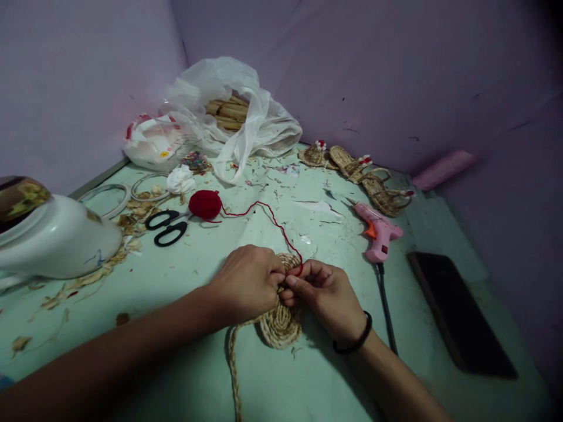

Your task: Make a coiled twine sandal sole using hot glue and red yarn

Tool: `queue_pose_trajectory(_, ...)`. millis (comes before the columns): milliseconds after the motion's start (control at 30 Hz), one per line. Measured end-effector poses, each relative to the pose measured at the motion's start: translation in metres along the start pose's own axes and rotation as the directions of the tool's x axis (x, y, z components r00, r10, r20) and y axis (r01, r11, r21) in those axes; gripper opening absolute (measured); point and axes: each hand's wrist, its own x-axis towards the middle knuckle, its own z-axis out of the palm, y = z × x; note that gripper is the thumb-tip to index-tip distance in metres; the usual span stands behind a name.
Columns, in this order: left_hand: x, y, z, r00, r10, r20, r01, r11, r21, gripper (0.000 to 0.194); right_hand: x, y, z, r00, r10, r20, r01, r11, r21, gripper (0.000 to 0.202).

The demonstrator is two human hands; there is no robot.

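Note:
A sole-shaped coil of braided straw cord (pixel 281 328) lies before me, its middle hidden under both hands. My left hand (pixel 250 281) is closed over the coil's left side, fingers pressed together at its middle. From the right, my right hand (pixel 328 296) pinches the red yarn (pixel 281 225) there, thumb and forefinger almost touching the left fingertips. Up and to the left the yarn runs to a red yarn ball (pixel 205 204). A loose tail of straw braid (pixel 234 369) hangs from the coil toward me. Exactly what the left fingertips hold is hidden.
Black-handled scissors (pixel 169 227) lie by the yarn ball. A pink glue gun (pixel 377 230) and a dark phone (pixel 460 313) are on the right. Straw slippers (pixel 352 164) and a plastic bag (pixel 264 126) of dry stalks stand behind. A white jug-like container (pixel 65 240) is at left.

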Motion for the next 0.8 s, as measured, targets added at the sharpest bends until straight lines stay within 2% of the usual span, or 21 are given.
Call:
queue_pose_trajectory(133,0.002,0.001,-0.001,0.999,-0.035,-0.009,0.035,0.999,0.01,0.011,-0.002,-0.001,0.002,0.999,0.02,-0.031,-0.021,0.999,-0.041,0.036)
queue_pose_trajectory(267,0.0,0.001,-0.002,0.999,-0.034,-0.01,0.034,0.999,-0.017,0.01,-0.003,-0.002,0.004,0.997,-0.077,-0.022,0.074,0.989,-0.124,0.033)
queue_pose_trajectory(367,-0.003,0.003,-0.002,0.999,0.022,-0.027,-0.022,1.0,0.005,0.009,-0.003,-0.004,0.005,0.996,-0.086,-0.018,0.083,0.988,-0.129,0.031)
queue_pose_trajectory(467,-0.006,0.003,-0.001,0.994,0.102,-0.046,-0.099,0.993,0.06,0.012,-0.003,-0.006,0.004,1.0,-0.01,-0.01,0.009,0.996,-0.089,0.034)
queue_pose_trajectory(633,-0.012,0.004,0.003,0.964,0.265,0.01,-0.26,0.94,0.221,0.016,-0.002,-0.01,0.0,0.998,0.034,0.053,-0.031,0.998,-0.052,0.037)
queue_pose_trajectory(800,-0.018,0.008,0.005,0.949,0.316,0.019,-0.299,0.875,0.38,0.017,0.0,-0.012,-0.001,0.997,0.042,0.067,-0.036,0.996,-0.084,0.036)
